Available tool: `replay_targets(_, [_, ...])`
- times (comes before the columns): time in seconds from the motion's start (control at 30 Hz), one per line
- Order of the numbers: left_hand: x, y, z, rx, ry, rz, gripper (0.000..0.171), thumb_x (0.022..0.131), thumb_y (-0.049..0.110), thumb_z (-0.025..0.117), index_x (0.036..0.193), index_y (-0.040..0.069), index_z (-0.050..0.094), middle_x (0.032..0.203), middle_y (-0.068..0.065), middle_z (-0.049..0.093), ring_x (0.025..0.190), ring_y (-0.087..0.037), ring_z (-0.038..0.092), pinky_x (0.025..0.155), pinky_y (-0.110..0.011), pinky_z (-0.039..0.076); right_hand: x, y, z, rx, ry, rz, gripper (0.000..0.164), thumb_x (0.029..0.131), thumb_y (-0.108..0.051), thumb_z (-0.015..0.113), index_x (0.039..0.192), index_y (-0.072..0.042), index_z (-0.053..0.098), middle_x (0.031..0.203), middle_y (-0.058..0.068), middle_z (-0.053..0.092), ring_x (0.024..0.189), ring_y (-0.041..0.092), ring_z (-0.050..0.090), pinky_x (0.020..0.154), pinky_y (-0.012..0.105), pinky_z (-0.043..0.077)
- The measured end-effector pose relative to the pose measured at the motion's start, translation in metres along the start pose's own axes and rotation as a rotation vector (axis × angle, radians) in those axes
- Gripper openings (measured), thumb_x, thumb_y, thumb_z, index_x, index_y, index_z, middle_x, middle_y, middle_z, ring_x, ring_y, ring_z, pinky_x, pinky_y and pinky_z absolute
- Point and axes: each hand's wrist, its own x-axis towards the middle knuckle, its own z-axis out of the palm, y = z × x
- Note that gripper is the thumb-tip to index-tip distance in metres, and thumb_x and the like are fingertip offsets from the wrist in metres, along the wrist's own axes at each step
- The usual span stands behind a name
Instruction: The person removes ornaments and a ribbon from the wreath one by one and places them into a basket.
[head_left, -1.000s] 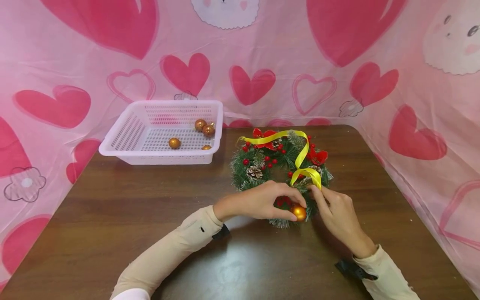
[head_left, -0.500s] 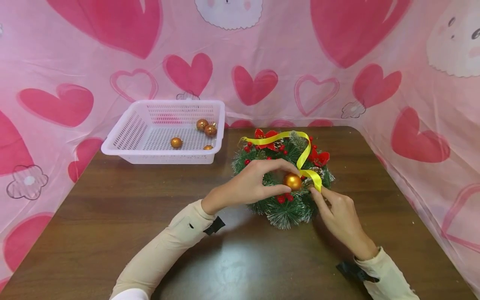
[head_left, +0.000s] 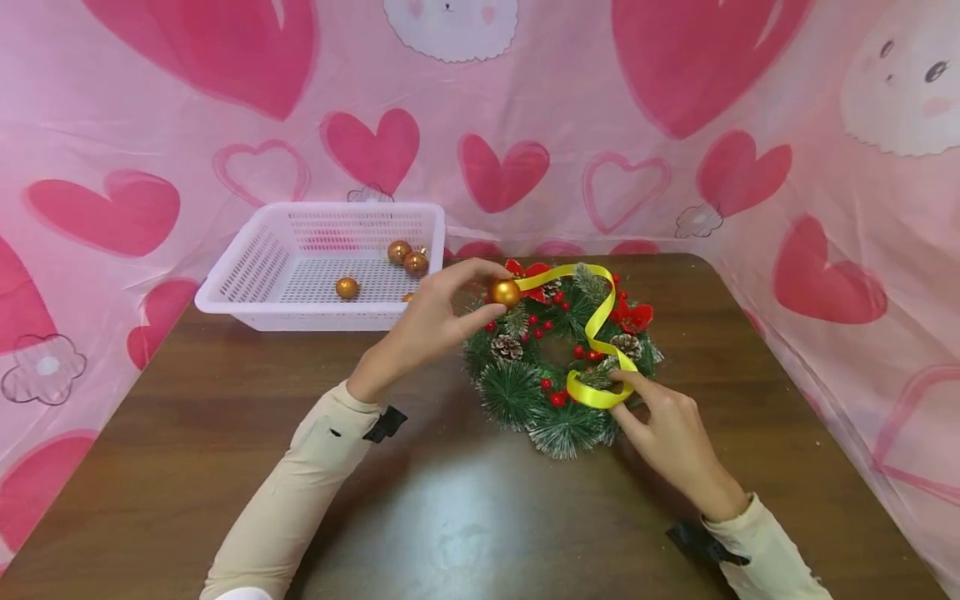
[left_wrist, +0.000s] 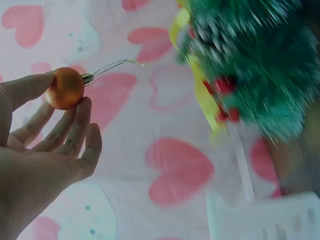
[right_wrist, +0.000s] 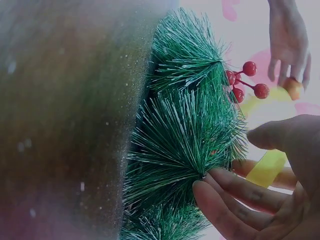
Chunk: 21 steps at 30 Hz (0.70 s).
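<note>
In the head view, my left hand (head_left: 431, 315) pinches a gold Christmas bauble (head_left: 506, 293) near the far left of the green wreath (head_left: 510, 392). The left wrist view shows the bauble (left_wrist: 66, 88) between thumb and fingertips, with its thin hanging loop (left_wrist: 112, 65) sticking out. My right hand (head_left: 671, 429) is at the wreath's lower right, fingers slightly bent and thumb apart. In the right wrist view, its fingertips (right_wrist: 202, 187) touch the pine needles (right_wrist: 185, 132). A yellow ribbon (head_left: 600, 321) lies over the wreath, and part of it (right_wrist: 267, 167) runs across the right hand's fingers.
A white plastic basket (head_left: 255, 312) with several gold baubles (head_left: 347, 288) stands at the back left of the brown table (head_left: 225, 433). Red flowers (head_left: 633, 317), red berries (head_left: 558, 398) and pinecones (head_left: 507, 347) sit on the wreath. A pink heart-print cloth (head_left: 525, 92) hangs behind.
My left hand has carried the bauble from the wreath's lower right to its far left. The ribbon's near end has dropped into a lower loop beside my right hand, which has barely moved.
</note>
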Motion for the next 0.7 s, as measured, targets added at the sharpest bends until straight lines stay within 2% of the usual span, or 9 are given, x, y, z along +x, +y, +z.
replay_targets(0.1, [-0.007, -0.008, -0.015, 0.058, 0.032, -0.050, 0.030, 0.088, 0.008, 0.076, 0.117, 0.007, 0.066, 0.110, 0.000, 0.069, 0.093, -0.013, 0.064, 0.085, -0.033, 0.052, -0.001, -0.003, -0.001, -0.009, -0.027, 0.011, 0.038, 0.081, -0.008, 0.076, 0.118, -0.008, 0.067, 0.085, 0.009, 0.073, 0.058, 0.008, 0.060, 0.051, 0.029, 0.046])
replay_targets(0.23, [-0.014, -0.019, -0.032, 0.156, 0.069, -0.074, 0.032, 0.087, 0.008, 0.076, 0.117, 0.008, 0.066, 0.108, 0.000, 0.069, 0.098, -0.015, 0.062, 0.088, -0.036, 0.049, -0.002, -0.003, -0.002, -0.016, -0.037, 0.018, 0.042, 0.080, -0.009, 0.079, 0.120, -0.009, 0.066, 0.087, 0.011, 0.073, 0.057, 0.008, 0.058, 0.050, 0.027, 0.044])
replay_targets(0.33, [-0.019, -0.026, -0.044, 0.175, 0.110, -0.090, 0.032, 0.086, 0.006, 0.077, 0.117, 0.006, 0.066, 0.108, -0.002, 0.068, 0.101, -0.016, 0.063, 0.090, -0.037, 0.050, -0.002, -0.003, -0.001, -0.013, -0.035, 0.011, 0.043, 0.079, -0.010, 0.079, 0.120, -0.008, 0.065, 0.089, 0.012, 0.073, 0.058, 0.009, 0.059, 0.050, 0.027, 0.045])
replay_targets(0.57, [-0.031, -0.041, -0.067, 0.231, 0.229, -0.140, 0.032, 0.086, 0.008, 0.077, 0.117, 0.006, 0.067, 0.111, -0.004, 0.069, 0.100, -0.018, 0.064, 0.088, -0.047, 0.052, -0.002, -0.001, 0.001, -0.018, -0.020, -0.006, 0.043, 0.078, -0.011, 0.080, 0.118, -0.008, 0.065, 0.089, 0.012, 0.073, 0.059, 0.010, 0.059, 0.050, 0.028, 0.046])
replay_targets(0.7, [-0.037, -0.050, -0.080, 0.232, 0.288, -0.163, 0.033, 0.086, 0.005, 0.076, 0.117, 0.002, 0.067, 0.113, -0.008, 0.069, 0.102, -0.022, 0.065, 0.087, -0.050, 0.052, -0.002, -0.001, 0.002, -0.016, -0.015, -0.012, 0.042, 0.078, -0.011, 0.080, 0.118, -0.008, 0.065, 0.091, 0.013, 0.073, 0.060, 0.011, 0.061, 0.051, 0.028, 0.047])
